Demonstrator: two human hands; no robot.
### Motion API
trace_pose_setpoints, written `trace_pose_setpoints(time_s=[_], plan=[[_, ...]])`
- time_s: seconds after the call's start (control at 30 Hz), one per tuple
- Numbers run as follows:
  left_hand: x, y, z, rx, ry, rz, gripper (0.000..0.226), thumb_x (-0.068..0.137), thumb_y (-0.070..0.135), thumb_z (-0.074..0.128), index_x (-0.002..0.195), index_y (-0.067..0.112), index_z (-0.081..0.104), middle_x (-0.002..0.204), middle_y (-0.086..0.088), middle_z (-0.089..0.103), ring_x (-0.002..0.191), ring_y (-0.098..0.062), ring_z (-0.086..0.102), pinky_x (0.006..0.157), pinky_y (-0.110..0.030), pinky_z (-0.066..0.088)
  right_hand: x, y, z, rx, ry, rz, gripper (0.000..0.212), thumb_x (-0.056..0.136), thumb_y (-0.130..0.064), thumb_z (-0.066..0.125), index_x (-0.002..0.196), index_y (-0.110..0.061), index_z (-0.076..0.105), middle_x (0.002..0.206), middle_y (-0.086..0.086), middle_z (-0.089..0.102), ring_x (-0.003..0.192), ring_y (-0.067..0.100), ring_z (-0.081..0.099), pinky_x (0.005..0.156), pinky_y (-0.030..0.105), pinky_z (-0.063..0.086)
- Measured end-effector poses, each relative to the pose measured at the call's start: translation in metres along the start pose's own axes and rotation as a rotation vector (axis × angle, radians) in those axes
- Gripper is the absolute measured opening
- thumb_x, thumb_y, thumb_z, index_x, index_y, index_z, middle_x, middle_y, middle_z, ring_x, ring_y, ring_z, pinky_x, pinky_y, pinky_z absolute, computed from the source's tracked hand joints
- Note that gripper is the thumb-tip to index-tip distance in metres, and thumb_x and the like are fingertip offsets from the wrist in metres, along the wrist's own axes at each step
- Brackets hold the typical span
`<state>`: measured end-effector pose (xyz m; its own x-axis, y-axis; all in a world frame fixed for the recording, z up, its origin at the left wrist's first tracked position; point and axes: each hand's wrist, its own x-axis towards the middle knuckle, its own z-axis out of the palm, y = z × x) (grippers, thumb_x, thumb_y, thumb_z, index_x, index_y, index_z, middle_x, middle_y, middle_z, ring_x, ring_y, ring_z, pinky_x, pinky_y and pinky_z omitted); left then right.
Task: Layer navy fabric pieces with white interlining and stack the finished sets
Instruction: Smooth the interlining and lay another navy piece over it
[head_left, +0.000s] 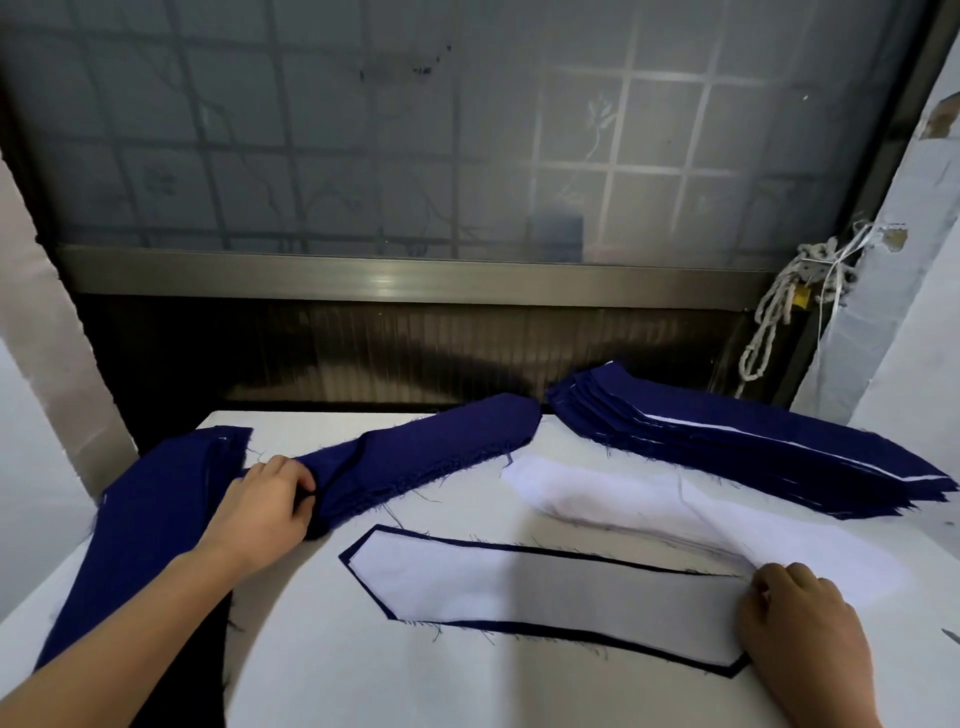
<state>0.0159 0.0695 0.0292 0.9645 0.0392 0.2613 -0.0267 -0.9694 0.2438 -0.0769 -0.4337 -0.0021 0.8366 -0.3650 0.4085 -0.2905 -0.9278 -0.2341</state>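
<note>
Head view: on the white table (415, 675) we note a finished stack (753, 447) far right, a loose interlining pile (597, 493) beside it, and one interlining-on-navy set (519, 587) nearest. The left hand (270, 506) curls its fingers round a fold of the navy fabric pile (415, 457). The right hand (800, 618) lies knuckles-up on the set's right end, fingers bent; we cannot tell whether it has a grip.

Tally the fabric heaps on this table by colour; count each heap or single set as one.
Navy only: 2, the draped pile and the centre pile that the left hand grips.
White only: 1, the interlining pile.
Navy with white: 2, the front set and the finished stack.
Total: 5
</note>
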Motion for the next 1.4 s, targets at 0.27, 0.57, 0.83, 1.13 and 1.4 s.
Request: trace_pose_setpoints(time_s=[0.27, 0.57, 0.83, 1.13, 1.4], plan=[[-0.002, 0.008, 0.0, -0.193, 0.155, -0.004, 0.046, 0.088, 0.013, 0.071, 0.132, 0.016, 0.059, 0.096, 0.008, 0.061, 0.083, -0.017, 0.061, 0.074, -0.034, 0.051, -0.002, -0.003, -0.003, -0.002, -0.026, -0.013, 0.013, 0.07, 0.002, 0.071, 0.064, -0.002, 0.06, 0.062, 0.012, 0.051, 0.06, 0.036, 0.05, 0.055, 0.039, 0.043], [-0.042, 0.059, 0.024, -0.164, 0.387, 0.191, 0.03, 0.075, -0.01, 0.072, 0.1, 0.006, 0.071, 0.085, -0.002, 0.067, 0.071, -0.027, 0.063, 0.063, -0.036, 0.052, 0.002, -0.006, 0.002, -0.104, 0.049, 0.017, 0.008, 0.072, -0.007, 0.073, 0.079, -0.006, 0.069, 0.078, 0.015, 0.061, 0.075, 0.038, 0.057, 0.068, 0.042, 0.041], [-0.063, 0.074, 0.033, -0.051, 0.412, 0.468, 0.045, 0.07, 0.009, 0.035, 0.099, 0.01, 0.069, 0.081, 0.001, 0.058, 0.064, -0.022, 0.052, 0.067, -0.029, 0.032, 0.002, -0.009, 0.006, -0.114, 0.225, -0.131, 0.022, 0.057, 0.004, 0.082, 0.073, -0.004, 0.069, 0.07, 0.015, 0.059, 0.062, 0.04, 0.058, 0.063, 0.044, 0.043], [-0.064, 0.071, 0.037, -0.107, 0.439, 0.557, 0.037, 0.077, 0.002, 0.042, 0.103, 0.01, 0.067, 0.087, 0.0, 0.06, 0.072, -0.02, 0.046, 0.067, -0.029, 0.034, -0.023, -0.15, 0.002, 0.186, 0.108, -0.658, 0.056, 0.067, -0.026, 0.08, 0.119, -0.018, 0.061, 0.117, 0.0, 0.064, 0.106, 0.023, 0.063, 0.094, 0.039, 0.038], [-0.064, 0.068, 0.038, -0.148, 0.553, 0.523, 0.025, 0.083, 0.004, 0.046, 0.095, 0.007, 0.067, 0.083, -0.002, 0.059, 0.068, -0.02, 0.045, 0.063, -0.031, 0.034, -0.017, -0.263, 0.015, 0.351, -0.051, -0.987, 0.041, 0.066, -0.008, 0.063, 0.106, -0.011, 0.068, 0.082, -0.002, 0.07, 0.083, 0.014, 0.065, 0.11, 0.044, 0.038]])
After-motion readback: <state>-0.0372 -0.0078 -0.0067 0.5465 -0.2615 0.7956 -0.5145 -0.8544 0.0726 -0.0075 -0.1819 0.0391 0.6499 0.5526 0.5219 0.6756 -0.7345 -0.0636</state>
